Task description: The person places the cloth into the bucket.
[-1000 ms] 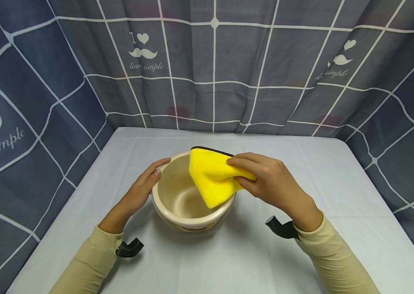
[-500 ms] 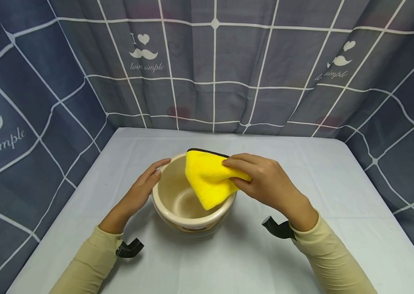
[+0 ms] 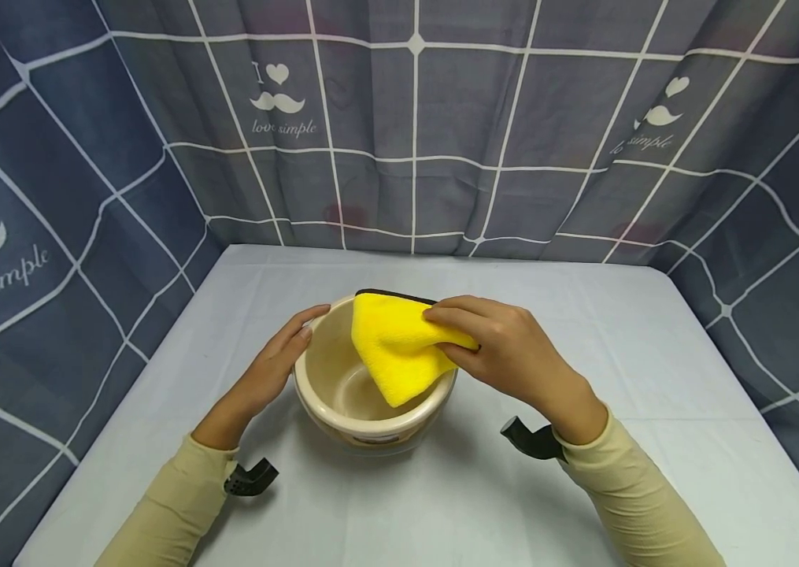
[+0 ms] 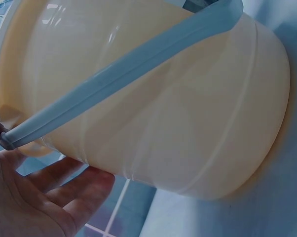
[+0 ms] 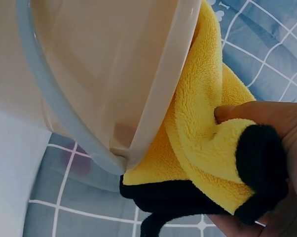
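A beige bucket (image 3: 342, 417) with a grey handle (image 4: 124, 69) stands upright on the white table. My left hand (image 3: 271, 362) rests along the left side of its rim, thumb and outstretched fingers against the outside. In the left wrist view those fingers (image 4: 92, 190) lie along the wall beside the handle's end. Over the bucket's right side my right hand (image 3: 505, 342) pinches a yellow cleaning cloth (image 3: 395, 342) with black edging. The cloth covers part of the mouth and the right rim. In the right wrist view it hangs folded against the rim (image 5: 166, 74).
The white tabletop (image 3: 399, 512) carries the bucket. Grey checked curtains (image 3: 470, 102) with white lines surround it at the back and both sides. A black camera mount (image 3: 250, 477) sits at the left wrist, and another black mount (image 3: 530, 439) at the right.
My right hand has moved a little left with the yellow cloth, which now reaches further over the bucket's mouth. The left hand and the bucket stay in place.
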Available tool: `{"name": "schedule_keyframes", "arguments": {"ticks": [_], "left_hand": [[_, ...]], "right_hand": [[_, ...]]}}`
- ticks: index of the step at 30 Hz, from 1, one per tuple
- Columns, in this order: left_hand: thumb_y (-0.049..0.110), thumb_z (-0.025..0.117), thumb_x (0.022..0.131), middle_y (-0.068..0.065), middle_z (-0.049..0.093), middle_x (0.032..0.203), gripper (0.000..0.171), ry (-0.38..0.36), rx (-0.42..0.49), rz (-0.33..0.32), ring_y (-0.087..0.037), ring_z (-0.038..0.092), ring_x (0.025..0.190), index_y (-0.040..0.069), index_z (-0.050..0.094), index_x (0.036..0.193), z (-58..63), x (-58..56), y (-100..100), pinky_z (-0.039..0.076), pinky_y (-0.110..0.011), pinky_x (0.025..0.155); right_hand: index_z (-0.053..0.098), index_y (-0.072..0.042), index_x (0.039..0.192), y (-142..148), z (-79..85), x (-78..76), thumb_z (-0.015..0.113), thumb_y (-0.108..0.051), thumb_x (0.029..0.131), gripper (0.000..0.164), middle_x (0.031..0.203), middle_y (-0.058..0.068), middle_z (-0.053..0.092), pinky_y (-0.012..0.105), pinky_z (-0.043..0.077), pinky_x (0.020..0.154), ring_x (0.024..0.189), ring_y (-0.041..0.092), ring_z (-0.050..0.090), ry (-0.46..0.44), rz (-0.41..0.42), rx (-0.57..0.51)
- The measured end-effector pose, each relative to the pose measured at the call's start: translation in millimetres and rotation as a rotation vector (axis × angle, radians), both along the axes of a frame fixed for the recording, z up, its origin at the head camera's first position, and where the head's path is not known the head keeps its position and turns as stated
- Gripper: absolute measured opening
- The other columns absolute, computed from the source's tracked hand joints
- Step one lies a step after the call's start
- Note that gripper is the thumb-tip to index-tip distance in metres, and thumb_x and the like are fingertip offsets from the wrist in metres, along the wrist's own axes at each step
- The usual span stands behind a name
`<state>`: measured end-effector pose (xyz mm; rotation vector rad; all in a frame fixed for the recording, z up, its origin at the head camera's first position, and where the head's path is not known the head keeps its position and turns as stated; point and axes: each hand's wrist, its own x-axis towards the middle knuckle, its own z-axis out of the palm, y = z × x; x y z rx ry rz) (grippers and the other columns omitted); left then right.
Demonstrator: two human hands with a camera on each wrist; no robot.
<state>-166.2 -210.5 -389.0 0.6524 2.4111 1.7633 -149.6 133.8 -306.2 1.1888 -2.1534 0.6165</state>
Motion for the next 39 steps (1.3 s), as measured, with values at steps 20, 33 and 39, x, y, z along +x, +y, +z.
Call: {"name": "schedule_keyframes", "arguments": {"ticks": [20, 33, 39], "left_hand": [[0.032, 0.031, 0.113, -0.012, 0.038, 0.158, 0.048, -0.001, 0.011, -0.008, -0.031, 0.042, 0.137, 0.013, 0.037, 0.157, 0.3, 0.7, 0, 0.039, -0.018, 0.101], [0.032, 0.031, 0.113, -0.012, 0.038, 0.158, 0.048, 0.000, 0.003, -0.005, -0.030, 0.045, 0.134, 0.014, 0.036, 0.157, -1.0, 1.2, 1, 0.041, -0.019, 0.100], [0.031, 0.031, 0.113, -0.011, 0.038, 0.158, 0.047, 0.004, 0.010, -0.006, -0.030, 0.041, 0.139, 0.013, 0.037, 0.157, -1.8, 0.9, 0, 0.038, -0.017, 0.102]], "right_hand": [[0.076, -0.004, 0.111, -13, 0.5, -0.4, 0.089, -0.007, 0.077, 0.036, 0.110, 0.004, 0.073, 0.038, 0.057, 0.084, 0.101, 0.022, 0.070, -0.001, 0.030, -0.009], [0.077, -0.008, 0.112, -25, -0.1, 0.7, 0.090, -0.012, 0.078, 0.037, 0.112, 0.003, 0.073, 0.035, 0.058, 0.078, 0.097, 0.019, 0.070, -0.038, 0.009, 0.048], [0.077, -0.009, 0.112, -30, -1.5, 0.6, 0.091, -0.012, 0.077, 0.038, 0.112, 0.002, 0.073, 0.034, 0.058, 0.078, 0.098, 0.018, 0.070, -0.052, 0.016, 0.063]]}}
